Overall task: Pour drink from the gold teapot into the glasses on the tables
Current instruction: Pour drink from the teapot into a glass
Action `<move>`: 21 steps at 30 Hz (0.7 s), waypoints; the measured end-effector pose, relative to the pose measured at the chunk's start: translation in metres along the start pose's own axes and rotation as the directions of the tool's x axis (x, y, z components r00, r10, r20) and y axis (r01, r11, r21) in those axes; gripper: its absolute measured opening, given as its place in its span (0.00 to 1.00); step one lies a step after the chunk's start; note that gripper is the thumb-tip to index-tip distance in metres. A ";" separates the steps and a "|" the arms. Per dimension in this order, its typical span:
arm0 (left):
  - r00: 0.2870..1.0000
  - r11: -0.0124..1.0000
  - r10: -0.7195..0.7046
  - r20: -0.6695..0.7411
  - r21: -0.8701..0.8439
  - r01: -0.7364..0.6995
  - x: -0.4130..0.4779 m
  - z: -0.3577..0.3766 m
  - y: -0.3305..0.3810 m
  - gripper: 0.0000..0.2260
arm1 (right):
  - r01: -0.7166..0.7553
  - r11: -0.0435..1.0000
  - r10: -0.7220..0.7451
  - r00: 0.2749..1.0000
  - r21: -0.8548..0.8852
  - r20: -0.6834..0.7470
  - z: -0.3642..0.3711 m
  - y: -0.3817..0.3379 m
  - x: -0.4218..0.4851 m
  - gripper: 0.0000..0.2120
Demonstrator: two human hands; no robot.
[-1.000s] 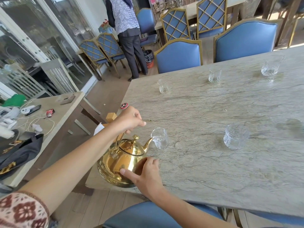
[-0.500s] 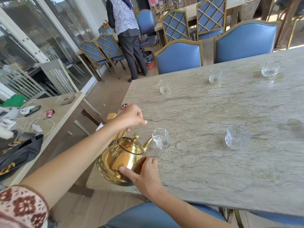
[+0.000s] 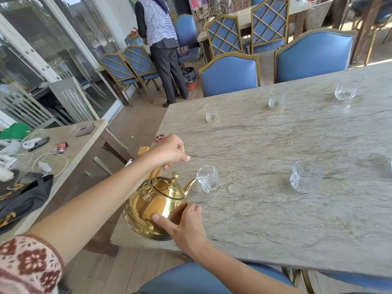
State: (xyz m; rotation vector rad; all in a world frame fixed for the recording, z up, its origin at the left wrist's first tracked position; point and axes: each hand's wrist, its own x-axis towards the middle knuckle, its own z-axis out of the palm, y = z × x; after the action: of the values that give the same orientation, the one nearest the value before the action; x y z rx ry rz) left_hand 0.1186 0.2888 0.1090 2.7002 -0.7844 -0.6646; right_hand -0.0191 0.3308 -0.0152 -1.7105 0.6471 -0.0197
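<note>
A gold teapot (image 3: 157,204) is tilted at the near left corner of the marble table (image 3: 275,209). Its spout touches the rim of a small clear glass (image 3: 209,181). My left hand (image 3: 169,151) is closed on the teapot's handle from above. My right hand (image 3: 184,225) presses against the teapot's lower side, fingers spread on the gold body. Several other glasses stand on the table: a wide cut glass (image 3: 305,176) to the right, a small glass (image 3: 211,112) at the far left, another (image 3: 276,98) at the far middle, and a stemmed one (image 3: 347,87) at the far right.
Blue chairs (image 3: 230,75) line the far side and a blue seat (image 3: 191,279) is under me. A side table (image 3: 70,149) at left holds cables, a phone and a black bag. A person (image 3: 163,49) stands beyond the table's far left corner. A round red-black disc (image 3: 159,137) lies by the table edge.
The teapot has tipped a little further toward the small glass, and the spout now meets its rim. Both hands kept their hold.
</note>
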 end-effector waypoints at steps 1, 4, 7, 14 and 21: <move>1.000 1.000 -0.002 -0.003 -0.003 0.002 0.000 0.000 0.000 0.11 | 0.000 1.000 0.000 1.000 0.001 -0.003 0.001 0.000 0.000 0.42; 1.000 1.000 -0.004 -0.011 -0.009 0.004 0.001 -0.002 -0.001 0.14 | -0.005 1.000 0.006 1.000 0.016 -0.005 0.003 0.000 0.002 0.42; 1.000 1.000 0.000 -0.020 -0.013 -0.001 0.001 -0.003 -0.002 0.14 | -0.005 0.999 0.005 1.000 0.032 -0.004 0.003 -0.001 0.002 0.42; 1.000 1.000 0.019 -0.023 -0.019 -0.020 0.001 -0.003 -0.009 0.14 | 0.003 1.000 -0.003 1.000 0.010 -0.018 0.006 0.000 0.002 0.43; 0.998 0.998 0.058 -0.034 0.010 -0.058 -0.002 0.000 -0.015 0.13 | -0.017 1.000 0.016 0.999 -0.012 -0.033 0.010 0.000 0.000 0.43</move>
State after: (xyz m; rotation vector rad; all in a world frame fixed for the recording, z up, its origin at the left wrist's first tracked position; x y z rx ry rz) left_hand 0.1236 0.3025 0.1047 2.6785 -0.8554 -0.6016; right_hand -0.0156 0.3395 -0.0178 -1.7197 0.6872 -0.0328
